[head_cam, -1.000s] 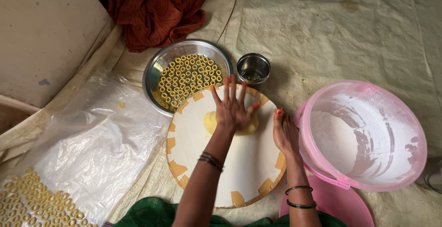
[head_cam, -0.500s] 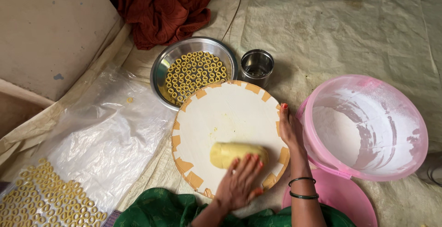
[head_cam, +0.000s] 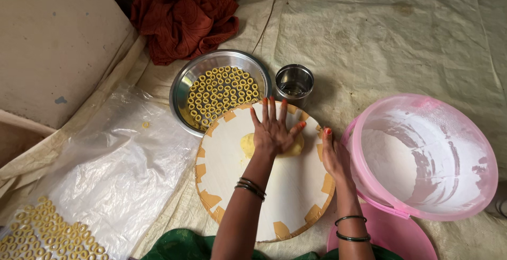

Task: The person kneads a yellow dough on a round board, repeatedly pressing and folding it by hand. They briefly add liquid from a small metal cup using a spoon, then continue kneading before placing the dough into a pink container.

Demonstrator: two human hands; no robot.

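- Head view shows your left hand (head_cam: 273, 129) pressed flat, fingers spread, on the lump of yellow dough (head_cam: 248, 145); it is not clamped round the lump, only bearing down on it, and the palm hides most of it.
- That dough lies on the far half of the round white board (head_cam: 274, 202), under and just left of your palm. Push too far forward and it could roll off the far edge, since the steel bowl (head_cam: 182, 88) of dough rings (head_cam: 219, 93) sits touching that rim.
- Your right hand (head_cam: 334, 157) rests open against the board's right edge, thumb up, closed on nothing. If it lifts while you press, the board may slide or tip on the sheet beneath.
- Just beyond your left fingertips stands a small steel cup (head_cam: 294, 84); whether it holds liquid you cannot tell for sure. A long stroke could knock it over.
- Right of your right hand, the pink tub (head_cam: 422, 207), dusted white inside, sits very close; a wrist swing could bump it.
- Well left of your grip, more rings (head_cam: 47, 233) lie on clear plastic (head_cam: 105, 181), and a red cloth (head_cam: 185, 17) is heaped beyond the bowl.
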